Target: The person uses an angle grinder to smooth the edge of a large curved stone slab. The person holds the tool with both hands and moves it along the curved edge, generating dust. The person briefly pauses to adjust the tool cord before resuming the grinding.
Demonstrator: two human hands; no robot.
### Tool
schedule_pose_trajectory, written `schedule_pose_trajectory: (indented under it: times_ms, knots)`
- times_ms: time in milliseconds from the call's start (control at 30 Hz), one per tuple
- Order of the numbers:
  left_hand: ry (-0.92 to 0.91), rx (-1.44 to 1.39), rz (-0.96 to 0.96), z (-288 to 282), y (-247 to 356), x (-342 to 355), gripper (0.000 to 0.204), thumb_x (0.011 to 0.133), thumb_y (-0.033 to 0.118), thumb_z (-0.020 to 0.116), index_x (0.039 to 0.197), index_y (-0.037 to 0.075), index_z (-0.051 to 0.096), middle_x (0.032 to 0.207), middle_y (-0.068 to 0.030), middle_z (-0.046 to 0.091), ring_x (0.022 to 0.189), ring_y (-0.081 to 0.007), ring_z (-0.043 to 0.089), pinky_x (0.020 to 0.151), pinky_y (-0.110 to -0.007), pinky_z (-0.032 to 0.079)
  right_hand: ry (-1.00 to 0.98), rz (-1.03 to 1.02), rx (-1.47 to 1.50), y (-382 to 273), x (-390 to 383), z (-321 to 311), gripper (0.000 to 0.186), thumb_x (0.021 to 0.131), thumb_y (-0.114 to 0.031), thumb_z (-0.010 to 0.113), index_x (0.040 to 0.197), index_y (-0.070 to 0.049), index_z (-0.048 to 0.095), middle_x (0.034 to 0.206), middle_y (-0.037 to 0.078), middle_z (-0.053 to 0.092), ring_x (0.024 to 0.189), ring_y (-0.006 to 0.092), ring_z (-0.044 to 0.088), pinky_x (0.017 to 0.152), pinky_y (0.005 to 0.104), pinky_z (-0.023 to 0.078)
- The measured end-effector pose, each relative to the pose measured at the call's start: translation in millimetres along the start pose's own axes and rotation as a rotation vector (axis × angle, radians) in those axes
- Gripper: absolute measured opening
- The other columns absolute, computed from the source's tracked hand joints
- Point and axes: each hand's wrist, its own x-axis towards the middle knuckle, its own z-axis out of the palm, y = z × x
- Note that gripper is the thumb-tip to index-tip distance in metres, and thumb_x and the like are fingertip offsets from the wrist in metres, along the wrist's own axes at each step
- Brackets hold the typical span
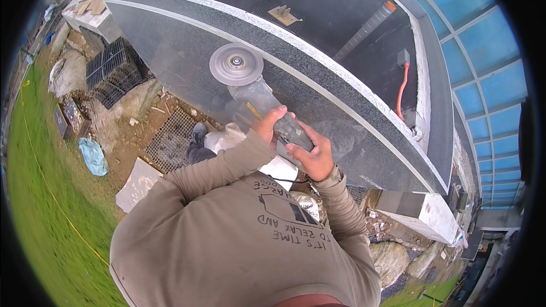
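Note:
An angle grinder [259, 98] is held in front of me with both hands, its round disc [226, 72] at the far end. My left hand [265, 127] is wrapped round the middle of the grinder's body. My right hand [318, 158] grips the rear end, where a dark cord [293, 181] hangs down. The disc appears over the face of a dark grey stone slab [165, 37], just below its pale upper edge strip [296, 68]. Whether the disc touches the stone I cannot tell.
Behind the stone edge lies a dark recess with a grey pipe [364, 31] and an orange conduit [402, 88]. To the left are stacked black plastic grates [111, 74], rocks, a light-blue bag [93, 156] and grass [51, 222]. A pale board [136, 185] lies near my left elbow.

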Motion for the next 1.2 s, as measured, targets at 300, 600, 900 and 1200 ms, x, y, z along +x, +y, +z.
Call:
schedule_pose_trajectory:
  times_ms: [300, 600, 900, 1200]
  knots:
    - [0.041, 0.008, 0.036, 2.3, 12.8, 0.9, 0.034, 0.09, 0.036, 0.068, 0.105, 0.006, 0.062, 0.091, -0.0078, 0.067, 0.079, -0.0215, 0.066, 0.071, -0.038, 0.054, 0.005, -0.014, 0.019, 4.6, 15.3, 7.5, 0.056, 0.083, -0.008, 0.069, 0.133, 0.01, 0.052, 0.082, 0.008, 0.068, 0.068, 0.0108, 0.061, 0.061, 0.0257, 0.049]
    - [0.09, 0.026, 0.094, -13.5, 32.8, 13.9, 0.032, 0.089, 0.035, 0.068, 0.106, 0.008, 0.06, 0.098, -0.0075, 0.065, 0.088, -0.0218, 0.065, 0.081, -0.04, 0.055, -0.023, -0.057, 0.04, 5.9, 39.9, 20.3, 0.054, 0.084, -0.009, 0.069, 0.132, 0.01, 0.053, 0.082, 0.008, 0.067, 0.068, 0.0108, 0.061, 0.06, 0.0255, 0.049]
    - [0.101, 0.025, 0.094, -18.6, 56.6, 15.9, 0.035, 0.088, 0.035, 0.07, 0.107, 0.008, 0.058, 0.1, -0.0085, 0.065, 0.091, -0.0228, 0.065, 0.084, -0.042, 0.054, -0.046, -0.082, 0.092, 4.9, 62.8, 32.2, 0.053, 0.085, -0.01, 0.069, 0.131, 0.01, 0.053, 0.081, 0.007, 0.066, 0.068, 0.0099, 0.06, 0.06, 0.0252, 0.048]
    - [0.115, -0.007, 0.145, -19.6, 71.0, 18.8, 0.033, 0.087, 0.036, 0.071, 0.104, 0.01, 0.059, 0.096, -0.0078, 0.066, 0.09, -0.0231, 0.065, 0.085, -0.042, 0.054, -0.043, -0.047, 0.175, -2.5, 74.7, 42.1, 0.054, 0.084, -0.011, 0.071, 0.131, 0.01, 0.054, 0.082, 0.006, 0.066, 0.069, 0.0084, 0.059, 0.06, 0.0245, 0.048]
